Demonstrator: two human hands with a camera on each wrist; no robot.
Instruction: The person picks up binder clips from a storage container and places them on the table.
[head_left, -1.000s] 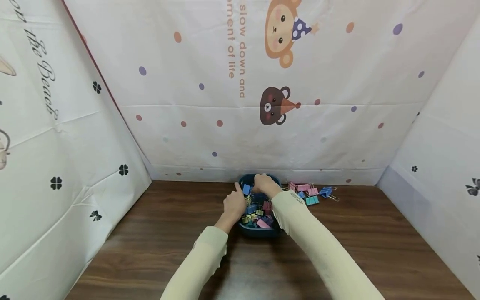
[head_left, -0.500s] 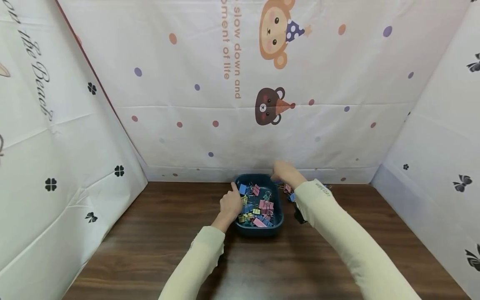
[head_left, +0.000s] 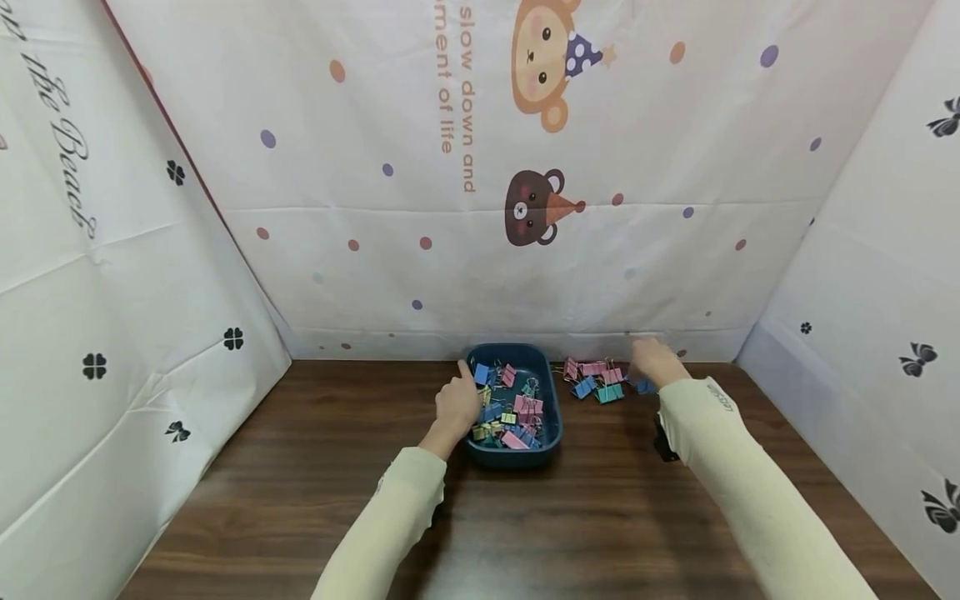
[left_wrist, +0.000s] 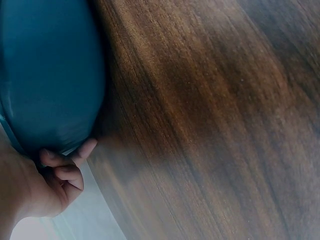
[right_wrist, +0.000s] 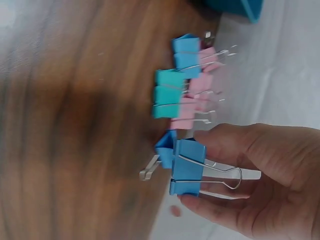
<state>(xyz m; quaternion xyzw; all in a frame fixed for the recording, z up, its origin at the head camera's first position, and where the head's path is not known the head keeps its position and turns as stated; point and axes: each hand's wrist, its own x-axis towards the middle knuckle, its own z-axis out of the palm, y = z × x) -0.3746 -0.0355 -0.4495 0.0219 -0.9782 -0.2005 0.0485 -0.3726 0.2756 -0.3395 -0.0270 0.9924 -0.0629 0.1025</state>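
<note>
My left hand (head_left: 457, 406) grips the left side of a dark blue plastic bin (head_left: 557, 423); in the left wrist view several fingers (left_wrist: 70, 175) are curled against the bin's end. Inside the bin lie loose binder clips in pink, blue, yellow and green, such as a pink clip (head_left: 514, 440). To the right, my right hand (head_left: 656, 362) is over the clips at the back of the table. Its thumb and a finger pinch a blue binder clip (right_wrist: 187, 172) by its two ends in the right wrist view. A second blue clip (right_wrist: 164, 147) lies right behind it.
Left of the right hand sits a cluster with a teal clip (head_left: 610, 393), a blue clip (head_left: 584, 387) and several pink clips (head_left: 593, 367). The patterned white cloth wall (head_left: 360, 292) rises straight behind the wooden table (head_left: 360, 433). Side cloths stand left and right.
My right hand has come out of the bin and moved right, past the cluster, to the blue clips at its end. The left hand stays on the bin. The view has shifted slightly.
</note>
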